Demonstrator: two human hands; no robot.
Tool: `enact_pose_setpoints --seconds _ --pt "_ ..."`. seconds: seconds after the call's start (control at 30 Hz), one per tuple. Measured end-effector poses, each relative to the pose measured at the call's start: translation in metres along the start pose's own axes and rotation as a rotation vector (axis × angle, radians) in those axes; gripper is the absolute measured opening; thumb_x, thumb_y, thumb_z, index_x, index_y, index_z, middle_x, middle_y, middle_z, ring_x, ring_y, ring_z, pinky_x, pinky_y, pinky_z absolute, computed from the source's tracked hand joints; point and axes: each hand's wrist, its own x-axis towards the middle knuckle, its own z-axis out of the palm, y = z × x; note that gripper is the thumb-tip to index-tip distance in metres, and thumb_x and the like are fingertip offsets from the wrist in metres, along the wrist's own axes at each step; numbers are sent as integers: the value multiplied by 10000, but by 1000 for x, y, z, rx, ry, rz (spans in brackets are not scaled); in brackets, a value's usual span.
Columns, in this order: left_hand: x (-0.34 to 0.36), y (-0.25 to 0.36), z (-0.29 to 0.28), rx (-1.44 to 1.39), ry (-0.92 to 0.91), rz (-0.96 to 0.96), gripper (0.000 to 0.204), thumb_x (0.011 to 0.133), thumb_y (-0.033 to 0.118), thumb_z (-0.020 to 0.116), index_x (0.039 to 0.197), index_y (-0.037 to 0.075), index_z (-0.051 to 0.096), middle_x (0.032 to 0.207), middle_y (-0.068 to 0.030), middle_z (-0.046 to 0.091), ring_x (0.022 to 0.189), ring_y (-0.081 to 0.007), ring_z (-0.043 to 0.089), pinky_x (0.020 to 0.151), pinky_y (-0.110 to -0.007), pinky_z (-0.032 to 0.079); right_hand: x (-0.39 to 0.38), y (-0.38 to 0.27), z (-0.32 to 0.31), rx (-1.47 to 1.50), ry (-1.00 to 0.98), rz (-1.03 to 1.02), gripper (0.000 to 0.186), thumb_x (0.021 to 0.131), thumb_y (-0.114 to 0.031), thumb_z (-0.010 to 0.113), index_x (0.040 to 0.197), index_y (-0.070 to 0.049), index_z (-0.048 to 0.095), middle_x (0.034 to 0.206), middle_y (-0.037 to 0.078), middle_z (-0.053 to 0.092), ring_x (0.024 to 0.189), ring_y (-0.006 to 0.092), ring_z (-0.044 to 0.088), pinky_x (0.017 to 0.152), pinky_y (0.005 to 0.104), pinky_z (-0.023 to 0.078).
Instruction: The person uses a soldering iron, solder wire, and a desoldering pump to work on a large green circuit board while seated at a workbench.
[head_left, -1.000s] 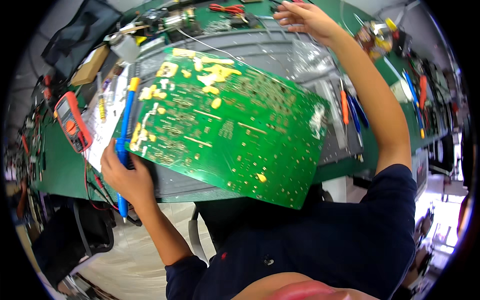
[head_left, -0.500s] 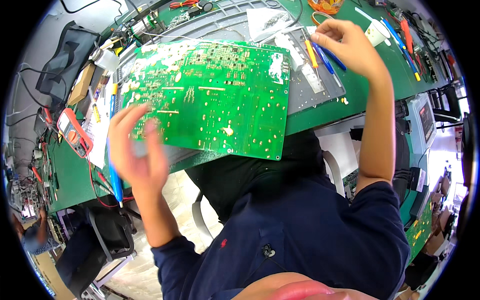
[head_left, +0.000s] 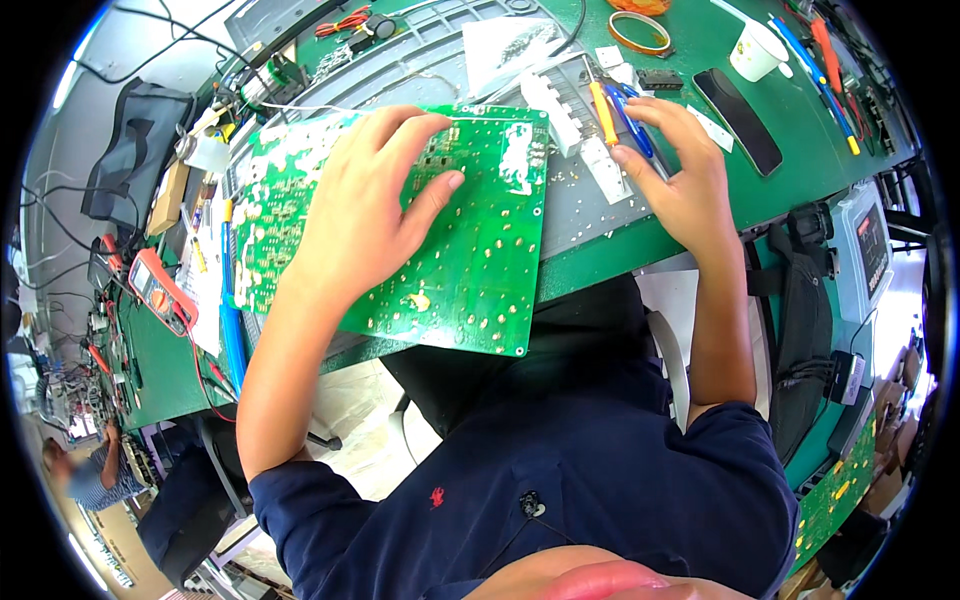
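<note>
A large green circuit board (head_left: 470,270) lies solder side up on a grey work mat (head_left: 590,215), its near edge jutting past the table. My left hand (head_left: 365,205) is over the board's middle, thumb and fingers spread, covering part of it; whether it presses down I cannot tell. To the board's right, my right hand (head_left: 692,180) is by a pair of blue-handled pliers (head_left: 636,135), thumb and fingers apart and nothing visibly gripped. Just left of the pliers is a screwdriver with an orange handle (head_left: 604,115). White slotted parts (head_left: 552,118) sit between it and the board.
A black phone (head_left: 740,122), a white cup (head_left: 757,52) and a tape ring (head_left: 640,32) are at the far right. A clear bag (head_left: 508,52) lies behind the board. On the left are a red multimeter (head_left: 162,290) and a long blue tool (head_left: 233,345).
My left hand has swung right from the board's left edge to over its middle. Nearer to me now, my right hand has its fingers beside the pliers. The view has shifted, and the phone shows.
</note>
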Motion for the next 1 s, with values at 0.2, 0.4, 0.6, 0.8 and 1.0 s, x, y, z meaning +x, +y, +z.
enact_pose_setpoints --seconds 0.2,0.4,0.6,0.8,1.0 --pt "29 -24 22 38 -26 98 237 824 208 648 973 29 601 925 -107 561 871 -303 538 761 -384 442 22 42 -18 -148 -3 254 307 833 -207 640 1080 -30 605 1031 164 632 955 319 603 826 367 465" --pt "49 -36 38 -62 14 95 151 837 175 629 870 30 596 830 -103 556 798 -302 539 720 -380 443 53 59 -6 -441 -162 404 419 814 -296 649 1154 -60 584 1062 171 625 998 329 595 856 396 470" --pt "43 -36 37 -177 -86 -78 182 862 168 610 949 15 566 932 -136 580 914 -321 551 809 -369 433 57 80 4 -504 -111 320 447 782 -311 680 1148 -71 589 1040 184 637 986 332 605 848 408 476" --pt "39 -44 42 -111 -32 -46 236 883 216 583 1017 23 585 944 -136 589 913 -330 544 828 -365 415 57 85 7 -374 -83 293 481 755 -300 722 1156 -66 596 1050 170 647 966 284 626 833 355 486" --pt "42 -55 53 -111 65 26 197 864 233 597 901 40 599 814 -94 593 806 -290 568 722 -376 399 59 49 -3 528 25 355 528 783 -70 681 1263 20 479 1087 138 612 917 156 599 788 252 488"
